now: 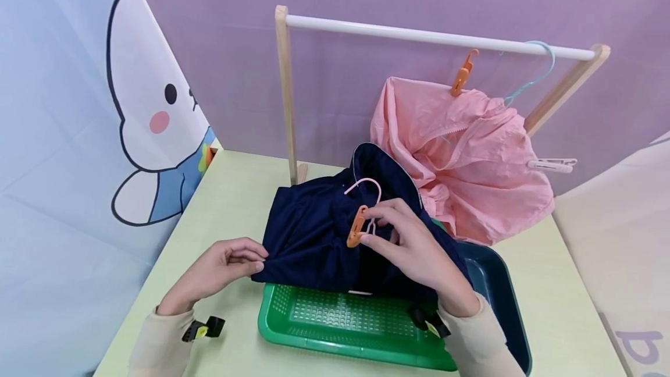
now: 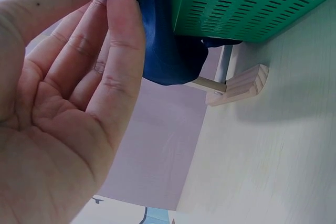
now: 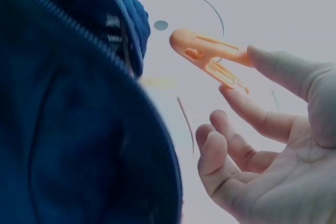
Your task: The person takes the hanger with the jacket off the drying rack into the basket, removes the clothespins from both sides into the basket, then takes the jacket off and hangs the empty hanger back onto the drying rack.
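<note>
1. Printed lettering is borne by the right-hand backdrop (image 1: pixel 581 237); an "a" shape can be made out, but the rest is cut off.
2. Everything is carried by a pale bench (image 1: pixel 241 185).
3. A wooden-legged garment rack (image 1: pixel 382 30) is set along the back, its white rod run from left to right.
4. A pink zip-up jacket (image 1: pixel 502 173) is hung below the rod on a light-blue hanger (image 1: pixel 534 81).
5. A navy zip-up jacket (image 1: pixel 309 231) is laid over the back of a perforated green basket (image 1: pixel 314 313), its long axis stretched left to right. Whitish marks (image 3: pixel 113 21) are shown near its zip, too blurred to be read.
6. A dark-blue tray (image 1: pixel 487 266) is partly hidden behind the right arm.
7. The navy jacket's left edge is pinched between thumb and fingers of the left hand (image 1: pixel 225 263). By the right hand (image 1: pixel 405 240), thumb and index finger are kept slightly apart by an orange clothespin (image 1: pixel 357 227), the other fingers loosely bent.
8. A pink hanger (image 1: pixel 369 179) is seen at the navy jacket, its hook arched upward, tip to the left.
9. The held clothespin is poised above the navy jacket, near the hook; in the right wrist view its rounded end is pointed left, away from the hand, its long axis gently sloped.
10. The pink jacket is gripped by a white clothespin (image 1: pixel 555 165) and a hooked orange clip (image 1: pixel 462 77).
</note>
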`<state>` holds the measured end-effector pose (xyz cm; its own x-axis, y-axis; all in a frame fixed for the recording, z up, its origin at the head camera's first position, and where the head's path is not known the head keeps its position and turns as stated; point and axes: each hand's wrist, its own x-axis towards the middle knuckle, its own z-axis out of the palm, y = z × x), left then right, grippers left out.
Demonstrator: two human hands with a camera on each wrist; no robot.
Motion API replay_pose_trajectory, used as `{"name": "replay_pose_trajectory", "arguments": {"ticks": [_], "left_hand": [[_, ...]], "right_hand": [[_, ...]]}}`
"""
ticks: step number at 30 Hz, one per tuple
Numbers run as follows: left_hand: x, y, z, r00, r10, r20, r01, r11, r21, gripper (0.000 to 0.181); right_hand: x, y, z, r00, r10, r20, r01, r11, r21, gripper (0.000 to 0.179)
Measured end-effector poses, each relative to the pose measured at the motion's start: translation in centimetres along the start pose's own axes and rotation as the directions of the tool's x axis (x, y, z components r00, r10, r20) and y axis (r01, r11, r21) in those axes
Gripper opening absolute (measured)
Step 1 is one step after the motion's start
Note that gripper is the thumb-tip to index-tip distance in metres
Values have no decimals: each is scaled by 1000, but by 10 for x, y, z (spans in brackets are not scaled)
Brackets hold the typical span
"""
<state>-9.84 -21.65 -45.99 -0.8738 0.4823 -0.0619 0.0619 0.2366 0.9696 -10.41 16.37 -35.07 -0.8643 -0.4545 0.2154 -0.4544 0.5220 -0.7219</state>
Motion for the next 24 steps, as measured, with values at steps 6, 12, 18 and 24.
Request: {"name": "replay_pose_trajectory", "arguments": {"ticks": [6,12,18,24], "left_hand": [[0,0,1,1000,0,3,0,1000,2,19],[-1,-1,1,1000,4,2,-4,1000,3,18],[0,-1,1,1000,2,4,-2,1000,-2,18],[-1,-1,1,1000,-3,-1,3,1000,-4,19]], "right_hand": [[-20,9,-15,997,-8,-80,7,1000,-15,34],[-43,17,-32,989,23,-143,-34,997,-70,37],[-66,29,-47,972,63,-227,-90,990,-111,40],[-90,46,-60,948,150,-280,-190,974,-121,35]]}}
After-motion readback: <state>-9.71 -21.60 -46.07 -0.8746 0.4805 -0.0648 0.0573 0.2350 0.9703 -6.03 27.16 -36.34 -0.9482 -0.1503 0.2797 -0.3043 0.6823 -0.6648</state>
